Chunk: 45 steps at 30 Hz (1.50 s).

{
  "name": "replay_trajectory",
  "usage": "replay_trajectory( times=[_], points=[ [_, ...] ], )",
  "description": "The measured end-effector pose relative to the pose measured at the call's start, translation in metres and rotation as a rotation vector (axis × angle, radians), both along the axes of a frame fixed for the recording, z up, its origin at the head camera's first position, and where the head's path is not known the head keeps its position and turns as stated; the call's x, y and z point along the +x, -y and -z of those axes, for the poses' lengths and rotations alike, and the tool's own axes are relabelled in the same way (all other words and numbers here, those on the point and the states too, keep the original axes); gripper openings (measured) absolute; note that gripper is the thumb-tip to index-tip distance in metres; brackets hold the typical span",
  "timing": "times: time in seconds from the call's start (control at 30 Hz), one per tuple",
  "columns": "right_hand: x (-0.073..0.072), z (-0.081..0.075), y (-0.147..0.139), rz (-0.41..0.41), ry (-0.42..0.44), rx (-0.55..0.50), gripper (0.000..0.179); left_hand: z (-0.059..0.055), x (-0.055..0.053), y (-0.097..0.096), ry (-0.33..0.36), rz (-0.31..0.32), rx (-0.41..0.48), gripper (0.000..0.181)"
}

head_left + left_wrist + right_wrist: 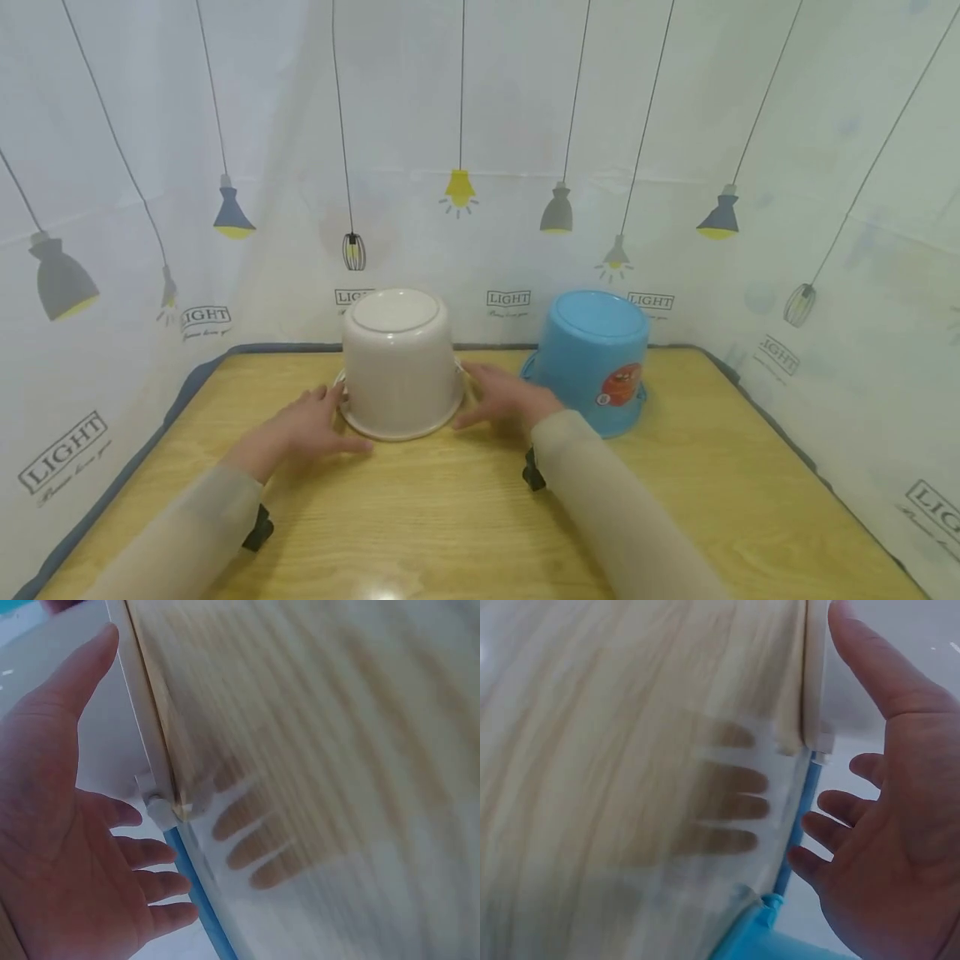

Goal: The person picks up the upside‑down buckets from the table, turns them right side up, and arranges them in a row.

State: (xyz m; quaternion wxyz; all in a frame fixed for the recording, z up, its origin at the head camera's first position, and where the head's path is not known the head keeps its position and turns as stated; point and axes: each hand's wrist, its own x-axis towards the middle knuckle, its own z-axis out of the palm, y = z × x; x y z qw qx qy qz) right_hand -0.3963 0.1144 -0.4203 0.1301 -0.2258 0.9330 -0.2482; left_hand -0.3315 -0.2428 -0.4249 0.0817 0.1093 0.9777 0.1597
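Note:
A glossy white bucket (401,379) stands upside down on the wooden table, its base facing up. My left hand (307,427) is at the bucket's left side, thumb spread from the other fingers. On the opposite side is my right hand (506,396), between this bucket and a blue one (588,358), also upside down. In the left wrist view the left thumb (79,671) lies over the white wall near the rim. The right wrist view shows the right thumb (877,660) likewise near the rim. Whether either hand touches the bucket, I cannot tell.
The blue bucket carries a red sticker (621,385) and has its handle (529,367) at the side. A white curtain (495,92) printed with lamps surrounds the wooden table (450,517), which has a dark edge (285,346) along the back.

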Motion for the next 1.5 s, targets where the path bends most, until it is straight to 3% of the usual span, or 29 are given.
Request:
replay_trajectory(
  times=[0.27, 0.43, 0.67, 1.0, 1.3, 1.5],
  points=[
    [-0.015, 0.015, 0.019, -0.02, 0.011, -0.046, 0.134, 0.001, -0.015, -0.001, 0.058, -0.009, 0.034, 0.139],
    [-0.02, 0.014, 0.027, -0.027, 0.046, -0.099, 0.14, 0.0, -0.018, 0.0, 0.096, -0.016, 0.059, 0.138],
    [-0.022, 0.012, 0.029, -0.019, 0.1, -0.122, 0.141, 0.002, -0.024, 0.002, 0.097, 0.007, 0.092, 0.134],
    [-0.018, 0.013, 0.028, -0.002, 0.111, -0.103, 0.137, 0.005, -0.023, 0.005, 0.082, 0.009, 0.098, 0.132],
    [-0.017, 0.015, 0.024, -0.017, 0.149, -0.206, 0.13, 0.008, -0.024, 0.017, 0.06, 0.032, 0.213, 0.133],
    [-0.014, 0.012, 0.022, -0.029, 0.14, -0.23, 0.125, 0.009, -0.022, 0.024, 0.04, 0.032, 0.201, 0.132]
  ],
)
